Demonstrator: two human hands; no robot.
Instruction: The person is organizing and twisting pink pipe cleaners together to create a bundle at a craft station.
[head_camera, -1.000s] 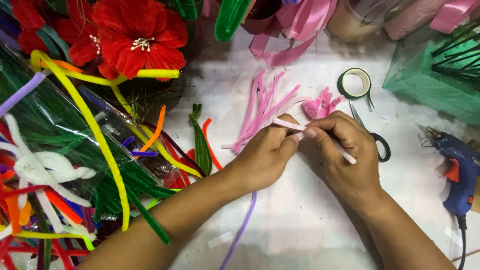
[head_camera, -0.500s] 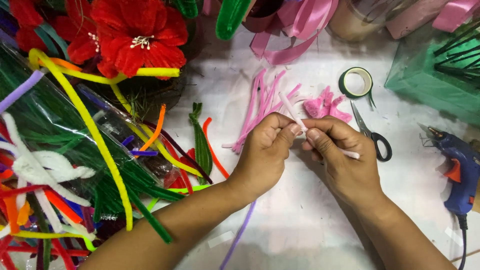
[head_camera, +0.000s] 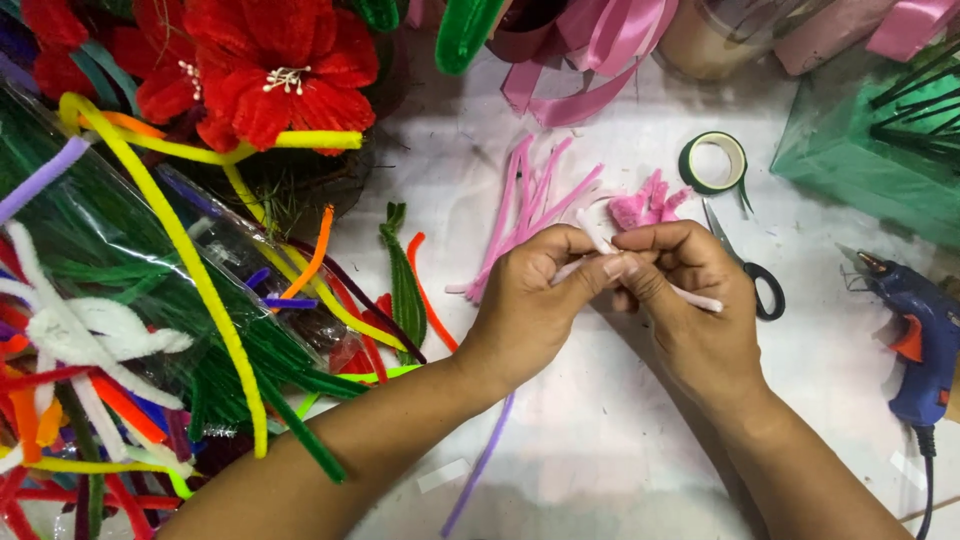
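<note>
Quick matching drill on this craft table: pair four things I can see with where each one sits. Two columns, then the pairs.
Things:
1. pale pink pipe cleaner
2. glue gun
3. roll of green tape
4. red flower

Places:
A. top left, above the yellow pipe cleaners
B. pinched between the left hand and right hand
C. far right edge of the table
D. just above the scissors

Pairs: 1-B, 2-C, 3-D, 4-A

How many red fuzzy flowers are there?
2: one full red flower at top left, and another red flower cut off by the frame's top-left corner. More may lie outside the view.
</note>
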